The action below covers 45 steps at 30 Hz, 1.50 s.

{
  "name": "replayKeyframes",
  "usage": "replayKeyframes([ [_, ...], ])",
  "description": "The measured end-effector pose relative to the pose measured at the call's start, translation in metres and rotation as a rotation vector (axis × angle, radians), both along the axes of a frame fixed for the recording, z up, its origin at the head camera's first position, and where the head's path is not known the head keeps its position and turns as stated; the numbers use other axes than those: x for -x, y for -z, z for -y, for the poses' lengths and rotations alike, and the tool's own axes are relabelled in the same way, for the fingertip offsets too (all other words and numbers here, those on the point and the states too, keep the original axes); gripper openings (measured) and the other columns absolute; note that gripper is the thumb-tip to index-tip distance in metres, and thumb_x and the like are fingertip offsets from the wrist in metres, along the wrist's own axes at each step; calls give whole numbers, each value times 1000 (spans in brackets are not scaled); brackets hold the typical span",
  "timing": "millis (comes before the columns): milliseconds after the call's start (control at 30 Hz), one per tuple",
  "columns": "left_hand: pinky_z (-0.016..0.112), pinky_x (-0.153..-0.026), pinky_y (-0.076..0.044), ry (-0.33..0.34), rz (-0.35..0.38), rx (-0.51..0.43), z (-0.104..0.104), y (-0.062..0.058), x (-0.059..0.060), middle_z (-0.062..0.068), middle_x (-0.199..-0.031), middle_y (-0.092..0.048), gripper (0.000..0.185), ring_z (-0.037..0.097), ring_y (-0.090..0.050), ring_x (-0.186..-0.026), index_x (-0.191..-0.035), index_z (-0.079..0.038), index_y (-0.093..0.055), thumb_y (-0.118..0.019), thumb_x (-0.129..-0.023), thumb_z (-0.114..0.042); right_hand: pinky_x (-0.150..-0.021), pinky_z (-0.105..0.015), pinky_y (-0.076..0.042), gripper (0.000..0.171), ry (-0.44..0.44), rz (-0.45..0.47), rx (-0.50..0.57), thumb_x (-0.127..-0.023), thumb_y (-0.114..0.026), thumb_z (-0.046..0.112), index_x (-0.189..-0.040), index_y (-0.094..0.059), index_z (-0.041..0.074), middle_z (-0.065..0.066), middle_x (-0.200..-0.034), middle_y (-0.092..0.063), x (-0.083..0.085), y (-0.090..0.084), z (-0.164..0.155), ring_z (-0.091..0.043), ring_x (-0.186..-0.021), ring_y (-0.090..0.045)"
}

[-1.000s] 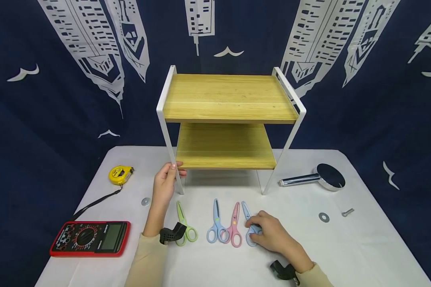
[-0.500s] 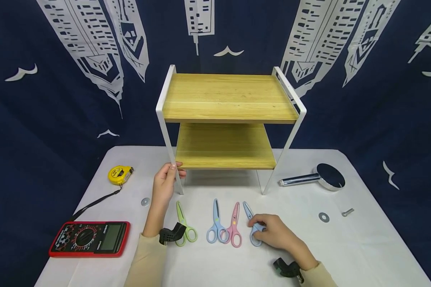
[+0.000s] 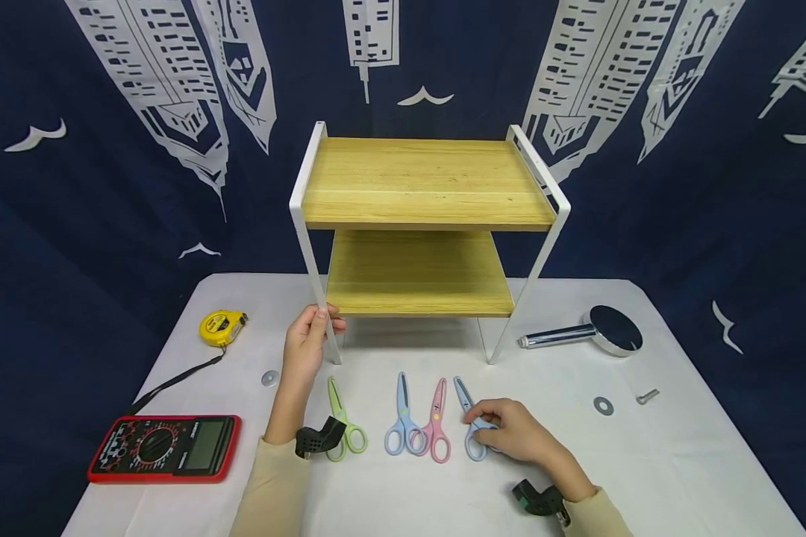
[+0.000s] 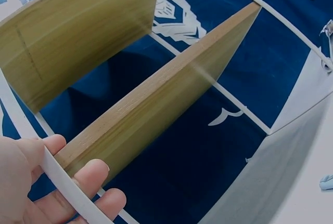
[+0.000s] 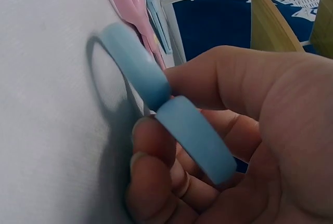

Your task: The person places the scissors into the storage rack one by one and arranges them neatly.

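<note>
My left hand (image 3: 304, 344) grips the front left leg of a two-tier shelf (image 3: 430, 186) with white metal sides and wooden boards; in the left wrist view its fingers (image 4: 91, 177) curl round the white bar beside the lower board. With my right hand (image 3: 513, 430) I pinch the handles of blue scissors (image 3: 466, 395), whose blades point away from me. Close up, the right wrist view has the scissors' blue finger loops (image 5: 197, 135) between thumb and fingers. To their left lie pink scissors (image 3: 438, 418), a second blue pair (image 3: 403, 406) and green scissors (image 3: 338, 406).
At left are a yellow tape measure (image 3: 222, 327) with a black strap, a washer (image 3: 270, 378) and a red multimeter (image 3: 164, 449). A shower head (image 3: 614, 330), another washer (image 3: 603, 406) and a bolt (image 3: 648, 397) lie at right. A dark blue curtain (image 3: 403, 89) hangs behind.
My right hand has shifted slightly right, and the blue scissors in it have moved the same way, away from the pink pair. My left hand stays on the shelf leg.
</note>
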<state>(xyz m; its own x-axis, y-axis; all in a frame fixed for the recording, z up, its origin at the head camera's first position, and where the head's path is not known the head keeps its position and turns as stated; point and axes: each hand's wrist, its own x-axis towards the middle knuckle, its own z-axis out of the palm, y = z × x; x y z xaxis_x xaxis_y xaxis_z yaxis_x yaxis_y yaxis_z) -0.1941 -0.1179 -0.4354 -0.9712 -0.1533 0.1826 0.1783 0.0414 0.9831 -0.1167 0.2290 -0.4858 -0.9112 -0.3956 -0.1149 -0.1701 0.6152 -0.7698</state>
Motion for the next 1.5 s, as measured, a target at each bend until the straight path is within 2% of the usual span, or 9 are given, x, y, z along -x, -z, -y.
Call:
replayKeyframes([
  [167,24,-82,-42,8,8,-13,-1,1,-1,-10,-79,-73,31,0,-69,-79,-113,10,-61,-45,-109,-16,-66,-19,-44,18,-26,36,84,-86,-73,5,-104,-75,2,-10,-95,-72,0,-2,-2,1,-70,-50],
  [300,24,-81,-42,9,13,-24,-3,2,-1,-14,-78,-72,32,-1,-69,-79,-114,10,-60,-45,-110,-17,-64,-18,-47,23,-77,36,180,-87,-72,3,-108,-73,-6,-21,-108,-73,0,-28,4,2,-73,-55],
  [367,23,-81,-42,3,8,-24,-3,3,-1,-15,-77,-72,32,-2,-69,-79,-113,10,-60,-45,-110,-18,-67,-19,-48,23,-137,-16,210,-87,-73,1,-108,-72,-7,-23,-108,-72,2,-51,11,1,-78,-56],
  [533,24,-82,-43,-14,3,-18,-3,2,-1,-15,-77,-71,32,0,-69,-79,-112,7,-62,-45,-110,-19,-63,-20,-45,20,-312,-241,246,-87,-75,-1,-107,-75,1,-11,-95,-73,12,-115,34,-2,-76,-51],
  [667,25,-82,-43,-16,4,-20,-2,1,-1,-18,-75,-70,31,0,-69,-79,-111,5,-63,-44,-110,-19,-57,-22,-41,22,-381,-358,287,-88,-74,-4,-110,-74,1,-9,-95,-71,23,-172,59,-7,-69,-48],
  [833,25,-80,-41,-10,-5,-29,-2,1,0,-19,-74,-69,31,0,-68,-78,-110,8,-62,-43,-110,-17,-60,-22,-44,26,-341,-458,279,-87,-75,-5,-113,-73,-3,-12,-100,-73,42,-239,93,-11,-70,-53],
  [1000,26,-80,-42,-7,-23,-23,-3,2,-1,-18,-76,-68,31,1,-68,-78,-109,7,-62,-44,-110,-17,-64,-22,-49,30,-196,-431,209,-90,-74,3,-119,-73,1,-11,-112,-74,71,-283,120,-16,-74,-63],
  [1233,24,-80,-42,-12,-11,-19,-3,0,-2,-16,-77,-70,31,-1,-68,-79,-110,7,-62,-45,-110,-18,-70,-23,-48,32,-56,-416,67,-93,-70,13,-125,-72,8,-6,-120,-72,123,-310,160,-16,-85,-61],
  [1500,26,-85,-42,2,16,-29,-2,0,-1,-17,-78,-70,32,2,-69,-82,-114,9,-60,-45,-110,-19,-90,-26,-47,31,7,-438,-85,-94,-69,22,-123,-74,13,-6,-121,-73,154,-304,189,-17,-108,-63],
])
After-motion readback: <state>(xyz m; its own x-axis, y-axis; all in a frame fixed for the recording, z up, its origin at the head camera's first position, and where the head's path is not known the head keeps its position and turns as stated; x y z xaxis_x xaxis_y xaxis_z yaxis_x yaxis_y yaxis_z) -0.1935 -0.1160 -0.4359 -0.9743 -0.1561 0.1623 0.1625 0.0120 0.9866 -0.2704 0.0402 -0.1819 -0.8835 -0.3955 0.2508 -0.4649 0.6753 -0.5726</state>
